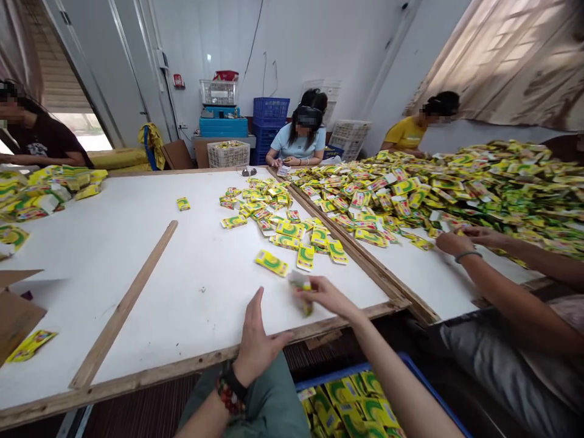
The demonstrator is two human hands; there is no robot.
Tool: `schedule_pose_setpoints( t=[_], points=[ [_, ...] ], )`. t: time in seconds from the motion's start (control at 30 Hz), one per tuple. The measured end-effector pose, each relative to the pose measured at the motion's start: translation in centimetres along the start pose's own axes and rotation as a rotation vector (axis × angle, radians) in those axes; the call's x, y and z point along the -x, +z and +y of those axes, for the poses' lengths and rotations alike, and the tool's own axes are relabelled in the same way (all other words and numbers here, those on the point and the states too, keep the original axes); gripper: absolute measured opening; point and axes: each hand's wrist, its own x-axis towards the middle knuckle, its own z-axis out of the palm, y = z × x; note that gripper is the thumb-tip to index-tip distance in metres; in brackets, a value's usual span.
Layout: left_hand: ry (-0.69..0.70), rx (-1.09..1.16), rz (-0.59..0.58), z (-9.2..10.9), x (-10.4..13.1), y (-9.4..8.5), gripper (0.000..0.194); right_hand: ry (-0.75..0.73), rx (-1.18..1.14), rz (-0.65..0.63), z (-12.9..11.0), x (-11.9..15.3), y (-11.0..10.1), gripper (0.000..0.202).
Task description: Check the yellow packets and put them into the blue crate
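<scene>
Between the fingers of my right hand point(326, 295) is a small yellow-green carton point(301, 291), smeared by motion, with a pale end flap standing up. It is just above the white tabletop point(219, 310), close to the table's front edge. My left hand point(260, 340) hovers over that edge, fingers spread, thumb pointing right, with nothing in it. A flat yellow carton point(272, 263) lies just beyond my right hand. Behind it spreads a loose heap of similar cartons point(285, 230).
A wooden strip point(128, 304) crosses the table at left; a wooden divider point(347, 243) borders a large carton pile point(456, 182) at right. A blue crate point(413, 371) of cartons stands below the edge. A co-worker's hands point(456, 243) work at right. More people sit around.
</scene>
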Motion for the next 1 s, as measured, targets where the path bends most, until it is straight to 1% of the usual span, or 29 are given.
schedule_pose_setpoints(
  t=[0.03,0.07,0.13,0.2,0.27,0.3,0.37,0.47,0.53,0.6,0.67,0.7,0.73,0.8,0.83,0.9,1.0],
  points=[
    [0.011,0.0,-0.003,0.3,-0.4,0.2,0.091,-0.031,-0.078,-0.035,-1.4,1.3,1.9,0.033],
    [0.014,0.006,-0.01,0.6,-0.8,0.4,0.091,-0.075,-0.222,-0.054,-2.7,2.4,3.7,0.038],
    [-0.01,0.026,-0.015,1.0,-1.1,0.6,0.082,-0.126,-0.64,-0.012,-4.8,4.1,6.5,0.047],
    [-0.043,0.046,0.015,1.0,-0.8,0.7,0.076,-0.09,-0.991,0.075,-6.2,5.0,8.2,0.055],
    [-0.035,0.076,0.055,0.7,-0.2,0.8,0.073,0.003,-1.138,0.129,-6.8,5.2,9.0,0.058],
    [-0.021,0.084,0.073,0.4,0.2,0.8,0.069,0.033,-1.165,0.138,-6.9,5.1,9.3,0.059],
    [0.006,0.058,0.095,-0.3,0.6,0.9,0.057,0.025,-1.138,0.165,-6.9,5.1,9.6,0.056],
    [0.057,-0.026,0.108,-0.7,0.9,1.0,0.041,-0.026,-0.96,0.302,-6.7,5.3,9.9,0.054],
    [0.125,-0.034,0.077,-0.5,0.9,0.9,0.038,-0.01,-0.893,0.355,-6.5,5.8,9.9,0.055],
    [0.165,-0.016,0.052,-0.1,0.9,0.7,0.046,0.001,-0.928,0.326,-6.4,6.4,9.6,0.052],
    [0.133,0.0,0.012,0.2,0.8,0.5,0.056,-0.025,-0.958,0.269,-6.6,6.9,9.2,0.044],
    [0.096,0.003,-0.013,0.3,0.8,0.4,0.055,-0.04,-0.948,0.247,-6.8,7.0,9.0,0.04],
    [0.059,0.0,-0.037,0.4,0.8,0.3,0.05,-0.049,-0.924,0.235,-6.9,7.1,8.9,0.037],
    [0.013,-0.021,-0.062,0.3,0.6,0.3,0.037,-0.039,-0.873,0.259,-7.3,7.0,8.6,0.033],
    [0.012,-0.029,-0.056,0.3,0.5,0.3,0.035,-0.024,-0.863,0.282,-7.4,6.9,8.5,0.031],
    [0.026,-0.03,-0.039,0.2,0.3,0.4,0.035,0.01,-0.874,0.321,-7.6,6.5,8.5,0.029],
    [0.024,0.004,-0.046,0.2,0.2,0.4,0.038,0.052,-0.912,0.329,-7.9,6.0,8.4,0.029]
  ],
)
